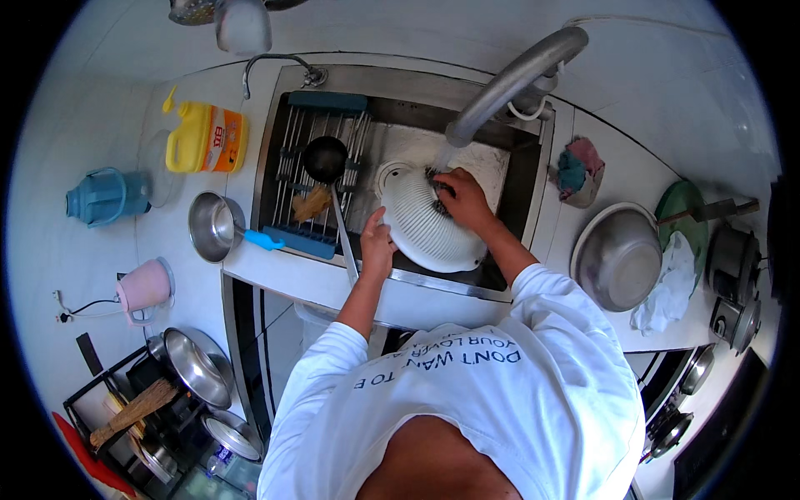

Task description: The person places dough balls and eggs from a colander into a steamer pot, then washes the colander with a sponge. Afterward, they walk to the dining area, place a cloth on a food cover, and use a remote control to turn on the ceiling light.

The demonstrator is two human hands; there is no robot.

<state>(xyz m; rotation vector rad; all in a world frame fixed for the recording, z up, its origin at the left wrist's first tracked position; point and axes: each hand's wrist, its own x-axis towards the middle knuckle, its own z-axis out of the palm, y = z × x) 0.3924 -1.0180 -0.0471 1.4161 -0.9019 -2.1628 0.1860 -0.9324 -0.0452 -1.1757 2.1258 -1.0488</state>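
Note:
Over the stainless steel sink, a white ribbed fan grille or similar cover (419,231) is tilted below the faucet (519,81), which is running. My left hand (377,245) grips its left rim, thumb on the face and fingers mostly hidden behind. My right hand (465,199) presses a dark scrubber (436,181), apparently steel wool, against its upper right side. Left of the cover, a black ladle (325,159) with a long metal handle and a tan cloth or sponge (312,203) lie on the drying rack (294,172) across the sink.
Left of the sink stand a yellow detergent jug (206,139) and a steel saucepan (212,226) with a blue handle. To the right are a folded cloth (582,165), a large steel basin (619,257) and a crumpled white plastic bag (669,287). A small curved tap (275,57) rises behind the rack.

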